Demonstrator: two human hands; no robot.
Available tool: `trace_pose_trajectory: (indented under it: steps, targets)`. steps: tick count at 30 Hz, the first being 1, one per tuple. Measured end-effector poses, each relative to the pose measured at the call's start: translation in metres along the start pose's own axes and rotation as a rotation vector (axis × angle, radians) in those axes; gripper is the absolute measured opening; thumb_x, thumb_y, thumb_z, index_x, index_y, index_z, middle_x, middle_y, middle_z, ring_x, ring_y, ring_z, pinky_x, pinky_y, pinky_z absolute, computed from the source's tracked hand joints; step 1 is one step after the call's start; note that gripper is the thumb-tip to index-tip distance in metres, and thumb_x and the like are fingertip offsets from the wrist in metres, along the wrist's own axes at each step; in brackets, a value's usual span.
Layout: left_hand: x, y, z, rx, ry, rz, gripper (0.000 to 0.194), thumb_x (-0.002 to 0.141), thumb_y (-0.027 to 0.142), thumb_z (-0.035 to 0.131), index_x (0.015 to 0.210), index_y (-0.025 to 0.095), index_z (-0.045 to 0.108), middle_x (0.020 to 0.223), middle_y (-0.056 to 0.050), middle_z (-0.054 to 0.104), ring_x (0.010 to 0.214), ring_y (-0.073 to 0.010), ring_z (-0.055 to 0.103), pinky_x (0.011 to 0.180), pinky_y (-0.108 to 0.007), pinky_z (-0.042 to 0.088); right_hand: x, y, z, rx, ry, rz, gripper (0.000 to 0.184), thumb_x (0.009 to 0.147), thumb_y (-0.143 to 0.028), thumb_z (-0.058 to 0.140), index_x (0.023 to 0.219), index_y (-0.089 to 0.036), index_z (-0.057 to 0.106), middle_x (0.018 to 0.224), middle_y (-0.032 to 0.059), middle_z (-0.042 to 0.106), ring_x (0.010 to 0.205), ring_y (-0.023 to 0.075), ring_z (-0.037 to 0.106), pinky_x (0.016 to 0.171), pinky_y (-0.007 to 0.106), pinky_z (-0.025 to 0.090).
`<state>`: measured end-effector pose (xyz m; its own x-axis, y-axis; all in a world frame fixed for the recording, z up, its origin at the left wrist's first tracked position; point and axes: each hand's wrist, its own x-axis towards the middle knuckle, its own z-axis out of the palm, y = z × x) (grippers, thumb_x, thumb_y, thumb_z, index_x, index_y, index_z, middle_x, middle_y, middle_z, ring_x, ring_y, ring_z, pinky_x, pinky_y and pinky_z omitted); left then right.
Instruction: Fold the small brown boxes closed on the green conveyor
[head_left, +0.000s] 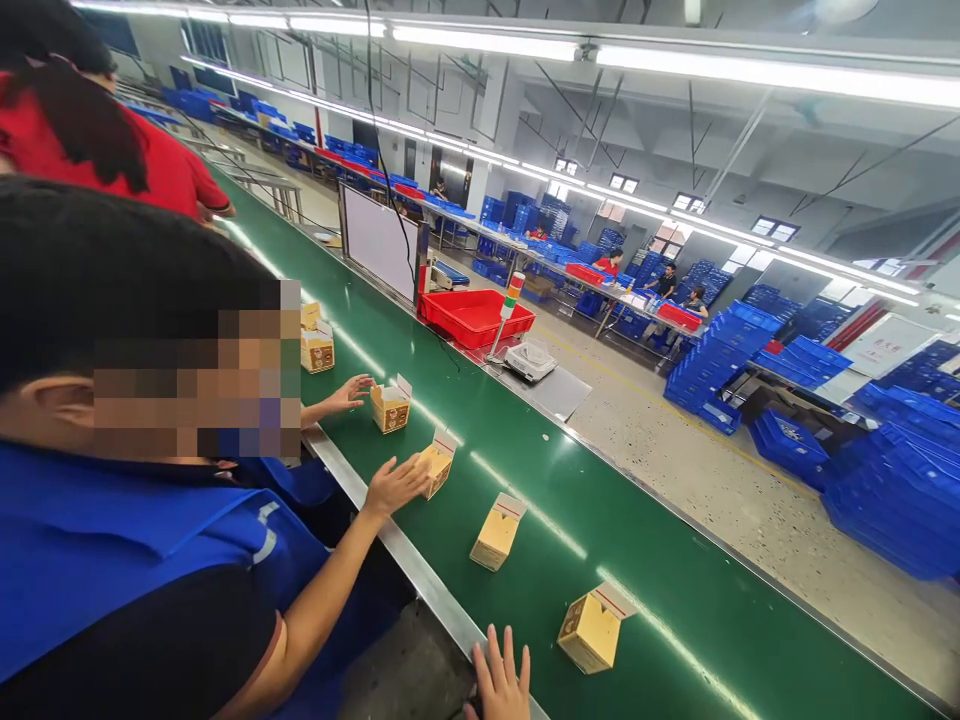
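Note:
My right hand [501,682] is at the bottom edge of the view, by the metal rim of a green conveyor belt [675,570]. Its fingers are stretched and spread, and nothing shows in them. To its right on the belt, apart from the fingers, stands a small yellow-brown cardboard box [590,635] with a raised flap. Another such box [493,538] sits farther up the belt. My left hand is out of view.
On the left, a co-worker in a blue vest [150,540] has a hand [396,487] at a third box [436,465]; more boxes stand beyond. A red tray [476,318], a signal light and a scale [530,360] are across the belt. Stacked blue crates [892,500] stand at right.

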<state>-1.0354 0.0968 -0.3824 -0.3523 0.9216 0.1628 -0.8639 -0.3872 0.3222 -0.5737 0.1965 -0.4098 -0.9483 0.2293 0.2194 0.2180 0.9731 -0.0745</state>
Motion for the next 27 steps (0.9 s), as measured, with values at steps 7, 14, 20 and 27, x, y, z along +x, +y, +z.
trace_pose_trajectory:
  steps: [7,14,20,27]
  targets:
    - [0.034,0.057,0.01,-0.009,0.289,0.412,0.065,0.084,0.056,0.033,0.133,0.015,0.048,0.134,-0.011,0.056,0.146,-0.0182,0.024,0.123,-0.034,0.01,0.018,0.001,0.005,-0.119,-0.009,-0.167,0.05,0.091,-0.017,0.051,0.139,-0.027,0.052,0.139,0.0092,0.052,0.121,0.0353,0.057,0.091,0.055,0.054]
    - [0.065,0.083,0.025,0.021,0.361,0.532,0.05,0.08,0.055,0.036,0.112,0.024,0.059,0.12,-0.004,0.063,0.144,-0.0165,0.023,0.118,-0.033,0.018,0.007,0.021,-0.009,-0.157,0.101,-0.408,0.033,0.098,-0.032,0.048,0.129,-0.029,0.06,0.131,0.002,0.059,0.115,0.0279,0.062,0.09,0.042,0.058]
    - [0.052,0.066,0.047,0.155,0.488,0.717,0.043,0.073,0.063,0.042,0.079,0.024,0.059,0.083,-0.002,0.061,0.121,-0.0208,0.047,0.105,-0.034,0.035,0.005,0.022,-0.005,-0.204,0.204,-0.49,0.029,0.098,-0.03,0.05,0.125,-0.031,0.062,0.124,0.0023,0.065,0.108,0.0263,0.066,0.081,0.037,0.061]
    - [0.074,0.054,0.066,0.352,0.543,0.82,0.044,0.074,0.062,0.046,0.058,0.022,0.037,0.067,-0.002,0.047,0.097,-0.0256,0.053,0.093,-0.044,0.041,0.005,0.032,-0.002,-0.215,0.148,-0.49,0.037,0.097,-0.038,0.053,0.133,-0.035,0.056,0.132,0.001,0.06,0.112,0.0286,0.063,0.082,0.039,0.061]
